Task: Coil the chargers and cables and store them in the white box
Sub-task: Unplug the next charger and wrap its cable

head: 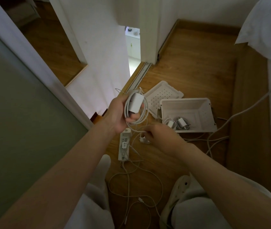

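Head view, wooden floor (189, 66).
White box (181, 105): one, open, on floor beyond and right of both hands.
Perforated lid (161, 95): one, flat beside box, at its far left corner.
Coiled chargers (182, 123): two, side by side inside box at near wall.
Charger block (136, 103) with coiled cable (139, 119): one, raised above floor in left hand (116, 113), fingers curled round block and loops.
Right hand (163, 136): just below coil, fingers curled, pinching loose tail of same cable.
Small white plug (142, 138): one, at right fingertips; held or on floor, unclear.
Power strip (124, 146): one, below left hand.
Loose cables (129, 179): several, tangled between knees.
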